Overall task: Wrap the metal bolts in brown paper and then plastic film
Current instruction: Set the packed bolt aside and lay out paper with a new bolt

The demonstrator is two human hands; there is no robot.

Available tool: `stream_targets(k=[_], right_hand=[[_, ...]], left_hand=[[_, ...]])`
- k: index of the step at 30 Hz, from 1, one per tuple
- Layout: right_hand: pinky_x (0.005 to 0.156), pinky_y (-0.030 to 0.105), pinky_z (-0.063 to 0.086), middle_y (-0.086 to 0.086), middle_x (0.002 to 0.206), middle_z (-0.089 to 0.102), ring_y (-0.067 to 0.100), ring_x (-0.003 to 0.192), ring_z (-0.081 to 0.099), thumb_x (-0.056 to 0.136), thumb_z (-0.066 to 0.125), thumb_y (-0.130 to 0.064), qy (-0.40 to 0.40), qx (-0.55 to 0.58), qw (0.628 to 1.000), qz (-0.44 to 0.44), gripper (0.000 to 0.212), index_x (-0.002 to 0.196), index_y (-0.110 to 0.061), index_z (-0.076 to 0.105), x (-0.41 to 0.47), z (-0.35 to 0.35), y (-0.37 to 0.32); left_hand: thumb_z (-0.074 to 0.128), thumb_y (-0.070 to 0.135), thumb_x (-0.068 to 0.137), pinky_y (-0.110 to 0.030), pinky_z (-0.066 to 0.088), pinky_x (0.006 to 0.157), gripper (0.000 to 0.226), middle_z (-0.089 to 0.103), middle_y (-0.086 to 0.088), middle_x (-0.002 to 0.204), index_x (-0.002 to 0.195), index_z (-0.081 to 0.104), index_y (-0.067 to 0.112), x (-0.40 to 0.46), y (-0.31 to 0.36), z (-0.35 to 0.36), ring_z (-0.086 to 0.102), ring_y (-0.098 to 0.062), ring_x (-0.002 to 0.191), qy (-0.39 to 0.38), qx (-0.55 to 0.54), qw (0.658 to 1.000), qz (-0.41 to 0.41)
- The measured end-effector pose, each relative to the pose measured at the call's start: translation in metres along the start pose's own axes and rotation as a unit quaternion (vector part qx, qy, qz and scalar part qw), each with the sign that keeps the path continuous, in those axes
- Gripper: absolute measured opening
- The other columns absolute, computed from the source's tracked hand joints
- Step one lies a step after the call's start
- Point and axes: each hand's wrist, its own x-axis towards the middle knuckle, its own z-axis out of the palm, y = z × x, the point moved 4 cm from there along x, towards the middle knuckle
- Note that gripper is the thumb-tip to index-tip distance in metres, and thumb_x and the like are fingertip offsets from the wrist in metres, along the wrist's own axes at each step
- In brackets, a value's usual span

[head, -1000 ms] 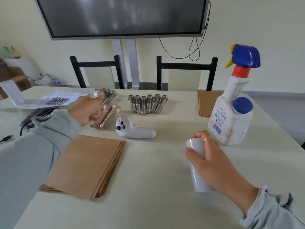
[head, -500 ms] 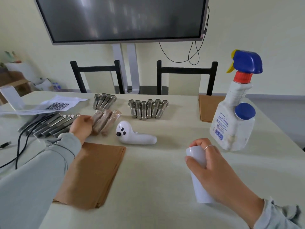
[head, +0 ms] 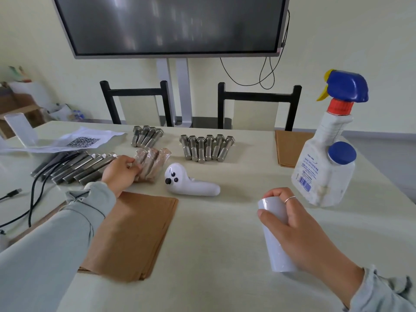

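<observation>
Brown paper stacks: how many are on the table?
2. One brown paper stack lies near the front, partly under the left sleeve; another brown paper stack lies far right, partly behind the spray bottle.

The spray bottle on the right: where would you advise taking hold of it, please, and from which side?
Grip the spray bottle by its narrow ribbed neck, just under the red collar, coming from the left. It stands upright with the trigger pointing left, the lower body is wide, and a blue-capped bulge crowds the front. The right hand is likely nearest, but holds a white roll.

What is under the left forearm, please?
The stack of brown paper lies on the table under the left sleeve. Its left part is covered, so I cannot see that edge.
</observation>
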Motion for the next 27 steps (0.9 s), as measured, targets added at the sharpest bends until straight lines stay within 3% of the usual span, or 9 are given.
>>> stream_targets(k=[4, 8, 11, 13, 15, 17, 21, 24, 27], right_hand=[[0.056, 0.021, 0.036, -0.002, 0.094, 0.055, 0.011, 0.071, 0.056, 0.085, 0.057, -0.037, -0.001, 0.003, 1.000, 0.012, 0.015, 0.091, -0.043, 0.045, 0.001, 0.000, 0.000], [0.057, 0.023, 0.038, -0.002, 0.094, 0.055, 0.012, 0.072, 0.057, 0.085, 0.057, -0.036, 0.001, 0.012, 1.000, 0.017, 0.015, 0.093, -0.043, 0.046, 0.000, -0.001, -0.001], [0.058, 0.023, 0.046, -0.003, 0.091, 0.058, 0.005, 0.068, 0.059, 0.084, 0.057, -0.036, 0.013, 0.051, 0.999, 0.009, 0.017, 0.094, -0.045, 0.046, 0.001, -0.001, -0.002], [0.072, 0.030, 0.055, -0.002, 0.093, 0.064, 0.008, 0.075, 0.066, 0.083, 0.060, -0.036, 0.013, 0.135, 0.991, 0.006, 0.022, 0.098, -0.047, 0.048, 0.002, 0.000, -0.005], [0.081, 0.038, 0.056, -0.002, 0.101, 0.067, 0.015, 0.086, 0.070, 0.079, 0.063, -0.042, -0.005, 0.238, 0.971, 0.009, 0.035, 0.110, -0.046, 0.048, 0.002, 0.000, -0.005], [0.087, 0.035, 0.051, -0.007, 0.103, 0.070, 0.012, 0.095, 0.068, 0.071, 0.061, -0.046, -0.040, 0.337, 0.941, 0.012, 0.051, 0.120, -0.043, 0.047, 0.001, 0.000, -0.007], [0.078, 0.032, 0.056, -0.004, 0.111, 0.069, 0.013, 0.100, 0.066, 0.073, 0.058, -0.037, -0.085, 0.477, 0.874, 0.021, 0.055, 0.127, -0.035, 0.049, -0.001, 0.002, -0.012], [0.092, 0.032, 0.051, -0.007, 0.112, 0.069, 0.010, 0.107, 0.063, 0.076, 0.057, -0.034, -0.084, 0.481, 0.872, 0.031, 0.054, 0.129, -0.034, 0.046, 0.001, 0.002, -0.011], [0.079, 0.032, 0.051, 0.002, 0.096, 0.071, 0.015, 0.091, 0.067, 0.083, 0.058, -0.018, -0.048, 0.506, 0.858, 0.075, 0.037, 0.120, -0.021, 0.054, 0.007, 0.000, -0.004]], left_hand=[[0.048, 0.030, 0.096, -0.039, 0.029, 0.099, 0.036, 0.052, -0.020, 0.127, 0.122, 0.056, 0.007, -0.006, 0.005, -0.003, 0.040, -0.037, 0.121, 0.007, 0.071, 0.997, -0.001], [0.041, 0.030, 0.097, -0.044, 0.022, 0.106, 0.041, 0.035, -0.027, 0.138, 0.132, 0.047, 0.010, -0.022, 0.023, -0.010, 0.028, -0.039, 0.128, 0.011, 0.222, 0.975, 0.008], [0.046, 0.029, 0.095, -0.039, 0.035, 0.095, 0.043, 0.046, -0.016, 0.126, 0.135, 0.041, 0.015, -0.059, 0.079, -0.010, 0.043, -0.032, 0.115, 0.047, 0.092, 0.988, 0.111], [0.051, 0.032, 0.093, -0.032, 0.048, 0.078, 0.039, 0.058, -0.003, 0.111, 0.131, 0.046, 0.022, -0.101, 0.119, 0.002, 0.060, -0.019, 0.093, -0.069, -0.112, 0.985, 0.112], [0.055, 0.034, 0.091, -0.033, 0.054, 0.080, 0.041, 0.063, -0.001, 0.101, 0.130, 0.046, 0.024, -0.152, 0.145, 0.027, 0.064, -0.016, 0.085, -0.258, -0.301, 0.917, 0.049], [0.058, 0.040, 0.085, -0.036, 0.054, 0.088, 0.053, 0.065, -0.003, 0.110, 0.133, 0.042, 0.025, -0.192, 0.157, 0.049, 0.065, -0.020, 0.096, -0.397, -0.377, 0.837, 0.001], [0.061, 0.043, 0.072, -0.041, 0.056, 0.078, 0.063, 0.068, -0.005, 0.110, 0.130, 0.050, 0.021, -0.223, 0.158, 0.066, 0.067, -0.024, 0.091, -0.493, -0.447, 0.746, -0.026], [0.072, 0.045, 0.075, -0.033, 0.055, 0.062, 0.055, 0.070, -0.007, 0.098, 0.122, 0.056, 0.021, -0.217, 0.154, 0.065, 0.067, -0.015, 0.081, -0.401, -0.439, 0.804, 0.028], [0.069, 0.062, 0.056, -0.037, 0.056, 0.064, 0.062, 0.065, -0.006, 0.091, 0.112, 0.054, 0.040, -0.206, 0.144, 0.059, 0.064, -0.017, 0.078, -0.251, -0.356, 0.897, 0.079]])
